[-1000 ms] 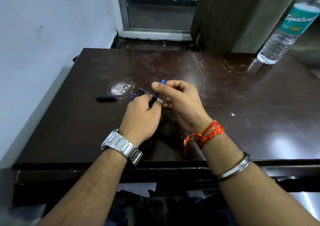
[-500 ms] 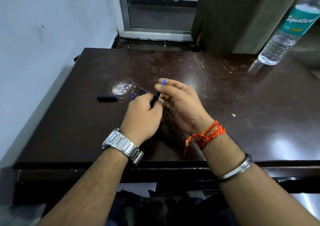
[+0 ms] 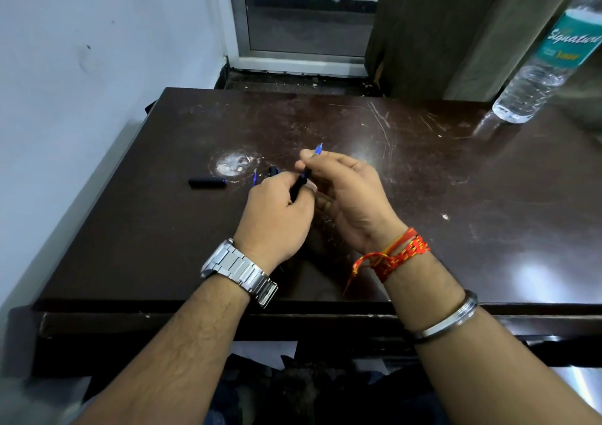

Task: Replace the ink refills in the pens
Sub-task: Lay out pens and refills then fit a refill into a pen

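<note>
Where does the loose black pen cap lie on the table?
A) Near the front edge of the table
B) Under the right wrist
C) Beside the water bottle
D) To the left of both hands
D: the black pen cap lies on the table, left of the left hand, far from the water bottle.

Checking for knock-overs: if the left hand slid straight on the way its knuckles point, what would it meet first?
Probably the left hand would first meet the black pen cap lying on the table; a blue tip lies nearer, though depth is unclear.

Left hand (image 3: 277,209) and right hand (image 3: 345,193) apparently grip one pen (image 3: 301,182).
</note>
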The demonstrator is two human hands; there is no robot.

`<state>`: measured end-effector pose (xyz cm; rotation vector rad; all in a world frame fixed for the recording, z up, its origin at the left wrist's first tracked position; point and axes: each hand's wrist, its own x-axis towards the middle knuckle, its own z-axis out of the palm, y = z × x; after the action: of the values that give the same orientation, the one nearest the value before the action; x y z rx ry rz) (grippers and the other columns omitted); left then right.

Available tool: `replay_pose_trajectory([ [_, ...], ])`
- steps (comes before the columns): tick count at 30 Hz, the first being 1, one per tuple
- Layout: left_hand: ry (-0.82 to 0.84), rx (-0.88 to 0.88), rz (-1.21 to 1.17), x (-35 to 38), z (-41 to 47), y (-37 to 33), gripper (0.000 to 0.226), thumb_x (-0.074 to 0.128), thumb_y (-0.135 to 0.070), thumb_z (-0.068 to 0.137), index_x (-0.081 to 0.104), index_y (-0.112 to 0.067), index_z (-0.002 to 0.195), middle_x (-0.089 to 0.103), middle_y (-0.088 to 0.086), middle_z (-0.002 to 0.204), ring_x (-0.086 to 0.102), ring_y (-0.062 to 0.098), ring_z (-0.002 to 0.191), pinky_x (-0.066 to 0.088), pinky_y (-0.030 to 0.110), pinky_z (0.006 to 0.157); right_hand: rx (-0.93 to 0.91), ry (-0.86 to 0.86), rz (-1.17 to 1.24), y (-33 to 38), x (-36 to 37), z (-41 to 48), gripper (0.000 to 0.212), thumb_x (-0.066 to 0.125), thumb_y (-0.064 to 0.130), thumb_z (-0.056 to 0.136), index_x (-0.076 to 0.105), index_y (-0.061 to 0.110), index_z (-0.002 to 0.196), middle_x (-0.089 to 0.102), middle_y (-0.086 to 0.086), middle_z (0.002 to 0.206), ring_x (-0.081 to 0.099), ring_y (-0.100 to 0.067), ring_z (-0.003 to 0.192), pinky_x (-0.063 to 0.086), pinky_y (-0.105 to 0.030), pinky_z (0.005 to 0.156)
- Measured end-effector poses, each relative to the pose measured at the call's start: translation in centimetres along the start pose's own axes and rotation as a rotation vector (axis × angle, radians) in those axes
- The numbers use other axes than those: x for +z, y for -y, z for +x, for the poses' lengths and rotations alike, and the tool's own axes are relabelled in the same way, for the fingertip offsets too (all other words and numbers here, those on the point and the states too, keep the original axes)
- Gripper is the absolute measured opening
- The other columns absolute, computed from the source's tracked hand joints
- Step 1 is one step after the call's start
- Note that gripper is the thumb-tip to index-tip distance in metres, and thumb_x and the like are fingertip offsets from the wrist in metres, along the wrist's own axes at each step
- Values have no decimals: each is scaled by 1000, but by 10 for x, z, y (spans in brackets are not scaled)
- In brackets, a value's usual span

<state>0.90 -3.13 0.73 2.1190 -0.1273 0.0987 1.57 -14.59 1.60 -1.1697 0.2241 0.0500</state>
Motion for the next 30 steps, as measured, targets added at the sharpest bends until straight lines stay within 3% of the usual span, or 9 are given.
replay_pose_trajectory([
  [2,-10,1,1,-1,1,1,20,57,-26,92,70,-16,81,68,5,61,61,18,53,47,30,52,0,33,11,1,0,-1,5,74,8,79,70,10,82,68,-13,82,62,-21,72,52,-25,56],
  [6,4,9,12,1,0,1,20,57,-26,91,70,-15,81,68,6,61,61,16,55,43,23,49,-88,-72,-44,0,-1,0,42,85,14,71,45,15,83,49,2,57,50,-10,46,46,-25,44],
  [9,-12,11,0,-1,0,1,20,57,-25,91,70,-15,80,69,5,61,60,14,52,43,25,47,-4,38,-20,1,2,-2,18,75,11,80,60,10,89,60,-3,66,55,-13,55,47,-22,46],
  [13,-16,27,33,-1,-1,0,22,57,-25,90,67,-13,75,65,3,58,55,11,49,36,20,44,-47,-43,-25,-2,3,-3,35,83,9,72,52,13,88,52,-7,72,49,-13,57,46,-23,49],
  [17,-24,27,0,-2,1,1,21,58,-24,91,69,-10,80,67,7,62,58,18,54,44,32,53,3,45,31,0,5,-3,10,72,4,81,69,8,90,68,-10,81,61,-14,65,50,-22,55],
  [21,-20,40,21,0,-1,0,18,57,-25,91,73,-16,86,70,4,64,61,14,57,45,28,54,-38,-39,24,-2,2,-1,27,82,11,74,60,11,90,63,-2,66,57,-16,62,49,-25,56],
  [24,-16,24,-5,-2,1,1,19,57,-24,91,72,-16,83,70,3,64,63,12,57,47,27,55,22,29,22,0,4,-2,3,73,15,83,71,13,84,72,-8,81,61,-19,70,48,-27,57],
  [28,10,38,18,0,-3,0,17,58,-22,90,72,-18,82,63,0,55,54,8,46,37,12,44,-66,-100,0,-3,3,-1,31,84,13,72,54,15,80,58,-5,64,52,-16,57,47,-24,46],
  [30,1,36,7,1,-2,0,18,58,-24,91,71,-17,82,67,3,59,58,10,51,42,17,47,-8,-30,33,-1,3,-1,17,77,15,79,61,12,86,66,-9,76,54,-16,64,47,-21,48],
])
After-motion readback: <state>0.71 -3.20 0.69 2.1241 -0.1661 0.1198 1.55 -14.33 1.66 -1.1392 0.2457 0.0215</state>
